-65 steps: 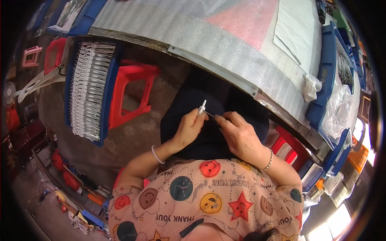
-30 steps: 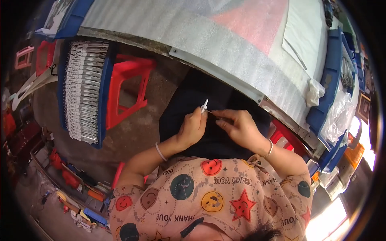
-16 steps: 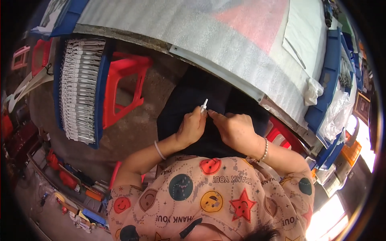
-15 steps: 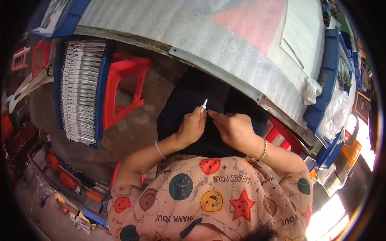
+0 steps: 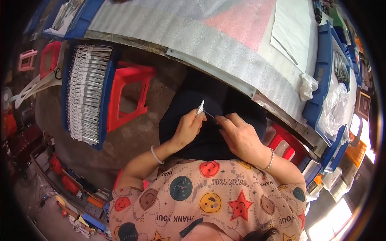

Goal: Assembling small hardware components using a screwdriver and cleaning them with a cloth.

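Above my lap, my left hand [image 5: 188,127] is closed around a small white plastic piece [image 5: 201,105] with a narrow tip, which points away from me. My right hand [image 5: 240,134] is beside it on the right, thumb and fingers pinched on one end of a thin, light-coloured strand or rod [image 5: 210,115]. This thin piece spans the short gap between the hands and reaches the side of the white piece. Whether it is joined there is too small to tell. My left fingers cover the lower part of the white piece.
A blue tray [image 5: 105,92] with rows of white-and-grey plastic pieces [image 5: 89,94] rests by a red stool [image 5: 130,92] at left. Ahead is a table [image 5: 209,48] under translucent sheeting. At right stand a blue bin [image 5: 323,76] and clear plastic bags [image 5: 335,108].
My right hand has drawn away to the right from my left, and the thin piece now shows between them. The white piece has shifted slightly left. The whole view has shifted a little.
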Demonstrator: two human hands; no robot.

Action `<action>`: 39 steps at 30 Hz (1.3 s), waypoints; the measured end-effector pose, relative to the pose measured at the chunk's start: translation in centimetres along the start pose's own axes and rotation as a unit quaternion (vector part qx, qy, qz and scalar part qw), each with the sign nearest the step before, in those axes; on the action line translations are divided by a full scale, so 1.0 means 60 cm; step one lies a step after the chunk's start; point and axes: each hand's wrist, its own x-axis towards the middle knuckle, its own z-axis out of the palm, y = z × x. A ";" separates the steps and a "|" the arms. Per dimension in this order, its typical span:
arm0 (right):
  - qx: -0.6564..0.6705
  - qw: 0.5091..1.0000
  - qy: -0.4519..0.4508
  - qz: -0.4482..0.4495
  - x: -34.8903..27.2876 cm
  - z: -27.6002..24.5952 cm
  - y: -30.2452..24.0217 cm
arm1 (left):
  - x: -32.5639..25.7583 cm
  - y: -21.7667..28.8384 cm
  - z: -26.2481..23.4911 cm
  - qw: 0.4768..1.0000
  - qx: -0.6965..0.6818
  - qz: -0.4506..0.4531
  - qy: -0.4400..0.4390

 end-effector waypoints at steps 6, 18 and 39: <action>0.008 1.000 0.013 -0.011 0.000 0.001 0.003 | -0.001 0.009 0.003 1.000 -0.004 -0.017 0.000; 0.023 1.000 0.012 -0.002 0.031 -0.002 0.028 | 0.010 -0.009 0.009 0.983 0.140 0.106 0.051; -0.228 0.958 -0.150 -0.085 0.058 -0.001 0.007 | 0.014 -0.017 0.007 0.970 0.189 0.143 0.056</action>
